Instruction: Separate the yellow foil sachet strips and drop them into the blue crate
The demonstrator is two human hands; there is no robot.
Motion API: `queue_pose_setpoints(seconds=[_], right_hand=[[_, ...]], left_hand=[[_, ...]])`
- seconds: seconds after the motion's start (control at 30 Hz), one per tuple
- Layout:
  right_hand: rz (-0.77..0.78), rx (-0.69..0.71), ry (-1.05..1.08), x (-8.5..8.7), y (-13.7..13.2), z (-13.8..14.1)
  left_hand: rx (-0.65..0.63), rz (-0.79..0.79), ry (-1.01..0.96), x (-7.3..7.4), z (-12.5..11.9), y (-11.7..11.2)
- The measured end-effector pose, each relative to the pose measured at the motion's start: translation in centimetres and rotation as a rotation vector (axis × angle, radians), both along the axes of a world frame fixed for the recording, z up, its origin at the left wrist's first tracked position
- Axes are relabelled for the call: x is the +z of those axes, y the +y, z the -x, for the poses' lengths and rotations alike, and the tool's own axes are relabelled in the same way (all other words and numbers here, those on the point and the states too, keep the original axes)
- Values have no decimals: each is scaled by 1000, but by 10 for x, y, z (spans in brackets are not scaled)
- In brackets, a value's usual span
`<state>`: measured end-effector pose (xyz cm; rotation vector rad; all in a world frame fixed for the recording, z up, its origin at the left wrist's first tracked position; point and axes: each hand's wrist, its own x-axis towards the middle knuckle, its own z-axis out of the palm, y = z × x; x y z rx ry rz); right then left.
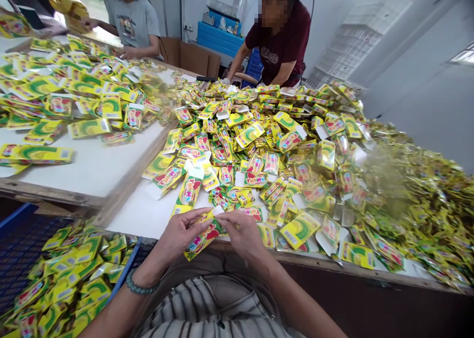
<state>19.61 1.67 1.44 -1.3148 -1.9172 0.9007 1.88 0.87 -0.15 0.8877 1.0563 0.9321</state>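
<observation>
Carton [202,241] slants between both hands [178,237], touching each near its upper end.

Lighting: bright overall. Daylight glare at the window [97,7], upper left. Deep shadow beneath the table [128,217], lower right. Held carton [203,238] reasonably sharp; packets [392,180] right of centre smeared by hazy blur. Edges stretched.
</observation>
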Motion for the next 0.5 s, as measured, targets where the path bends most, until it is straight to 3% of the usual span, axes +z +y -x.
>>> queue_pose_setpoints(seconds=[0.2,0.33,0.43,0.5], right_hand=[[137,-53,2,-12,-20,10],[347,-58,270,-25,-23,17],[242,-77,261,-20,-13,16],[40,-101,116,-13,1,11]], left_hand=[[-30,19,-7,-3,0,-6],[-53,4,33,-7,2,-15],[-168,-99,263,-6,26,-10],[-105,-108,397,3,53,1]])
